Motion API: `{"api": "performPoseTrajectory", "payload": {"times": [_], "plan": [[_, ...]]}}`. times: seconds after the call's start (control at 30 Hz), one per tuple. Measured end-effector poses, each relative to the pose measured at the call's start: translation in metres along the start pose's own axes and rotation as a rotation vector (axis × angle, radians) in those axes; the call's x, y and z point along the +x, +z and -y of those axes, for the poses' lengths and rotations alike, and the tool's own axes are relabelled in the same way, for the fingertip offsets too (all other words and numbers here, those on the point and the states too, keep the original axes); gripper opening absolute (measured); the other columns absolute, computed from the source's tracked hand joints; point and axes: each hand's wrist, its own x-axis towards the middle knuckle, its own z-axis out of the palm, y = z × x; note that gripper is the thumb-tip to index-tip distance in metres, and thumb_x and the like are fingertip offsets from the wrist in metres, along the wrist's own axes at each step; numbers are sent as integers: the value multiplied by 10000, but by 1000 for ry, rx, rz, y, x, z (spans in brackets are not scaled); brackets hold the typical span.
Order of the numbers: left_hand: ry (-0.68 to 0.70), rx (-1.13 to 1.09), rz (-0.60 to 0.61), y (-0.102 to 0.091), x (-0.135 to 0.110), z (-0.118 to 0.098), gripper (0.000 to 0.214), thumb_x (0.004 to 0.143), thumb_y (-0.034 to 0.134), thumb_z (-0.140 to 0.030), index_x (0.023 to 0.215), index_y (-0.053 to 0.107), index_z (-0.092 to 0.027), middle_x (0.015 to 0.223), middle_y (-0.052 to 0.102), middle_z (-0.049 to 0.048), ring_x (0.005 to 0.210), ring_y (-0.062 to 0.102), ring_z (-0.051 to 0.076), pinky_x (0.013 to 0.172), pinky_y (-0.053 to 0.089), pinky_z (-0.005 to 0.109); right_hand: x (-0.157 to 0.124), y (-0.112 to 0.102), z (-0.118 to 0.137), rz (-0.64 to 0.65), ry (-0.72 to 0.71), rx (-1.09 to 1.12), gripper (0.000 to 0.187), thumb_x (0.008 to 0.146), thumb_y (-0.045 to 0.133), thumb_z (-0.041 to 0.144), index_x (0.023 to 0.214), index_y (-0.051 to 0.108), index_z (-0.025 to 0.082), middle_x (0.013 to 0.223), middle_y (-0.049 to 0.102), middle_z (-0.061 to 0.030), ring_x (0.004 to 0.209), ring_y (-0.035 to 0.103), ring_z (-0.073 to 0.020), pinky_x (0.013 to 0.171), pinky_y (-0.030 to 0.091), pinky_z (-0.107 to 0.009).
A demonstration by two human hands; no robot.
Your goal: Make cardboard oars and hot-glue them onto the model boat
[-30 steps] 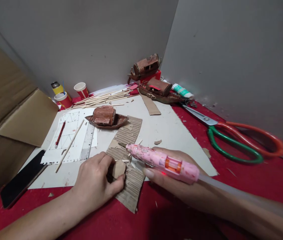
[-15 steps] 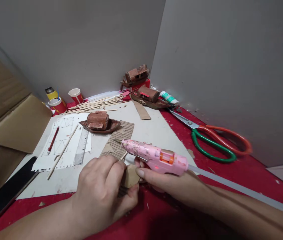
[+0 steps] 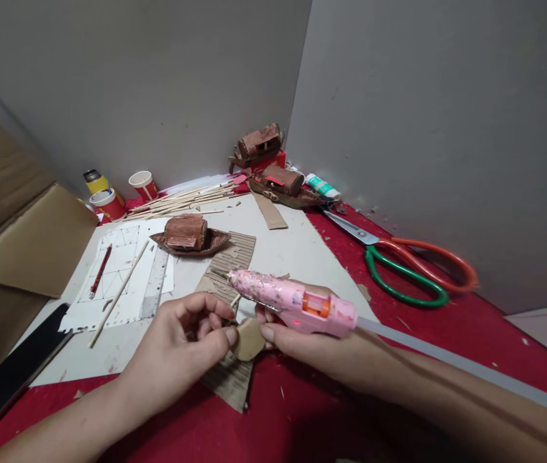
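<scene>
A pink hot glue gun (image 3: 280, 299), its small light glowing red, sits in my right hand (image 3: 309, 350) with the nozzle to the left. That hand's thumb also presses the right edge of a small rounded cardboard piece (image 3: 249, 342). My left hand (image 3: 181, 354) pinches the left edge of the same piece between thumb and fingers. Corrugated cardboard (image 3: 231, 386) shows below the piece, and a ridged cardboard strip (image 3: 235, 257) lies beyond it; whether they join is hidden. A brown model boat (image 3: 189, 236) rests behind, touching the strip's far end.
Large scissors (image 3: 399, 267) lie at right. Two more model boats (image 3: 280, 183) stand at the back, near wooden sticks (image 3: 191, 200) and paper cups (image 3: 143, 184). At left are a drawing sheet (image 3: 114, 276), a ruler (image 3: 155, 283), a phone (image 3: 20, 366) and a cardboard box (image 3: 17, 241).
My left hand has turned and opened out from its curled grip over the cardboard to a pinch at its edge, uncovering the corrugated part below. The glue gun stays in my right hand.
</scene>
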Motion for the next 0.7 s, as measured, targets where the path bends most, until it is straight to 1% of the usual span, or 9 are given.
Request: {"api": "performPoseTrajectory", "payload": {"times": [0.03,0.1,0.2,0.37,0.43,0.5,0.6,0.63,0.7], "plan": [[-32,-57,34,0,2,2,192,775,648,-329,852,597,-160,649,512,-27,567,435,88,532,355,204,0,0,-1,35,23,43,457,776,603,163,1225,622,244,1028,715,-25,838,686,-189,700,571,-273],[-59,-116,70,2,5,4,203,750,674,-329,820,604,-151,627,505,-30,552,422,84,537,344,209,0,0,-2,84,72,94,415,780,607,165,1184,643,251,941,720,-14,764,673,-174,636,557,-253],[-82,-150,101,3,8,4,210,707,707,-323,755,609,-144,609,520,-23,539,423,86,536,342,216,-3,1,-5,80,88,74,351,785,617,171,1123,667,249,811,694,8,668,629,-146,550,511,-216],[-114,-190,148,5,11,7,188,709,714,-309,711,613,-150,549,509,-42,498,399,71,506,309,199,-3,2,-9,91,112,85,414,778,602,118,1167,646,251,848,702,20,610,604,-114,513,491,-189],[-132,-238,144,4,11,9,195,703,730,-305,713,612,-149,549,528,-43,497,421,67,513,328,194,-2,2,-9,82,104,86,416,782,599,128,1177,645,251,859,713,11,639,635,-136,524,514,-207],[-136,-295,105,0,12,8,211,692,750,-302,716,614,-144,587,580,-27,521,476,71,533,369,194,-2,0,-7,43,67,85,434,802,603,161,1228,621,245,1023,716,-24,830,681,-193,672,569,-266],[-96,-354,-36,-8,14,5,210,671,773,-277,730,622,-143,624,630,-17,541,524,75,534,399,188,-3,-5,-5,-43,0,58,429,853,587,217,1280,579,244,1257,633,-46,1119,609,-246,931,519,-358],[-76,-359,-92,-12,15,4,203,667,775,-266,724,623,-144,608,626,-24,529,519,71,523,398,184,-4,-7,-4,-54,-39,24,407,865,577,233,1271,581,248,1252,635,-50,1132,601,-250,942,512,-365],[-37,-359,-178,-17,17,3,189,656,779,-245,703,627,-143,562,599,-43,494,492,60,500,391,176,-5,-10,-4,-32,-123,-66,306,872,564,267,1170,633,251,1097,695,-64,1009,653,-255,828,552,-351]]}}
